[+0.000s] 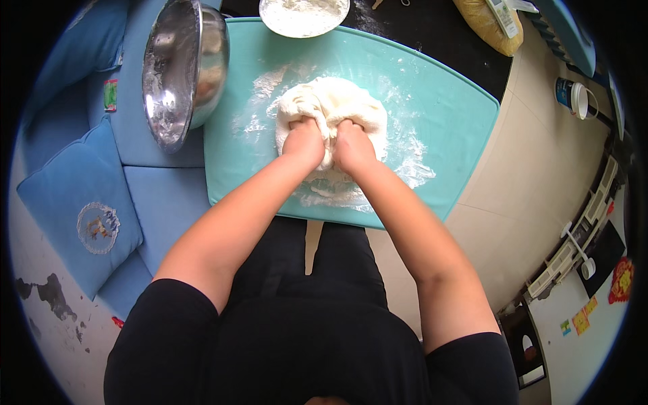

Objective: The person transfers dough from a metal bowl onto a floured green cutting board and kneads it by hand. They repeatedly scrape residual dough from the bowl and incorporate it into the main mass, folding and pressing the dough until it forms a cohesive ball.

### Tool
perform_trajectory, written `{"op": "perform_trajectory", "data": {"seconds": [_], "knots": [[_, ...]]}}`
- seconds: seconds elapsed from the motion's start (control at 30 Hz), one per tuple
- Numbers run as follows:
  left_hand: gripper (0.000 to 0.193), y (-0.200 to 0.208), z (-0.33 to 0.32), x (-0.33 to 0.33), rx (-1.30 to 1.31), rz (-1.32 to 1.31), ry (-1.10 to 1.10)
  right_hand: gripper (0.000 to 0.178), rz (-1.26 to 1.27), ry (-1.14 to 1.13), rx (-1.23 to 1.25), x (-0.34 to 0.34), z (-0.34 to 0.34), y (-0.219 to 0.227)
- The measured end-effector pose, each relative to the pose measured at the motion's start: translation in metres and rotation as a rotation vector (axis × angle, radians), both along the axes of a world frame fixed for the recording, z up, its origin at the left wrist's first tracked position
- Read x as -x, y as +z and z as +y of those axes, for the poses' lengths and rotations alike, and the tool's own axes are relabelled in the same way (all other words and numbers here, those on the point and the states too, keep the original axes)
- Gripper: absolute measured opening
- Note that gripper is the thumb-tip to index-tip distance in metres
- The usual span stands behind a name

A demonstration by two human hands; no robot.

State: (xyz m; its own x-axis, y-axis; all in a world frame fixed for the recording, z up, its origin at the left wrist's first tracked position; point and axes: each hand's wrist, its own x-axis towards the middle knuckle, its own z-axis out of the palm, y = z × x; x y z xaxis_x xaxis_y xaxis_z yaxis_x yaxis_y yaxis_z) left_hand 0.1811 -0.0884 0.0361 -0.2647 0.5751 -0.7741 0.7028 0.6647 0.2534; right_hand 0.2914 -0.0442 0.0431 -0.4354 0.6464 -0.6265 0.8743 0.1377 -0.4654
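Observation:
A large white lump of dough (341,98) lies on the turquoise board (445,108), with loose flour scattered around it. My left hand (305,143) is closed and pressed into the left part of the dough. Close beside it, my right hand (354,145) is also closed, its knuckles sunk into the right part. A deep crease runs through the dough between the two hands. The fingertips of both are hidden in the dough.
At the board's left edge a big metal bowl (212,61) stands tilted by the blue sofa (155,189). Beyond the far edge is a bowl of flour (304,17) on a black tabletop (445,40). A yellowish bag (489,30) sits at the far right.

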Motion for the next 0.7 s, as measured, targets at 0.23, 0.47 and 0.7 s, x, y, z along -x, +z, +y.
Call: {"op": "perform_trajectory", "data": {"seconds": [0.23, 0.47, 0.7], "knots": [[0.056, -0.007, 0.003, -0.008, -0.121, 0.240, -0.237, 0.027, -0.121, 0.022, -0.032, 0.017, 0.020, -0.003], [0.044, 0.063, -0.053, 0.045, -0.374, -0.487, 0.101, 0.036, 0.460, -0.191, 0.472, -0.055, 0.031, 0.075], [0.054, -0.027, -0.011, 0.089, -0.644, -0.307, 0.558, 0.042, 0.345, -0.670, 0.108, -0.077, 0.064, -0.004]]}}
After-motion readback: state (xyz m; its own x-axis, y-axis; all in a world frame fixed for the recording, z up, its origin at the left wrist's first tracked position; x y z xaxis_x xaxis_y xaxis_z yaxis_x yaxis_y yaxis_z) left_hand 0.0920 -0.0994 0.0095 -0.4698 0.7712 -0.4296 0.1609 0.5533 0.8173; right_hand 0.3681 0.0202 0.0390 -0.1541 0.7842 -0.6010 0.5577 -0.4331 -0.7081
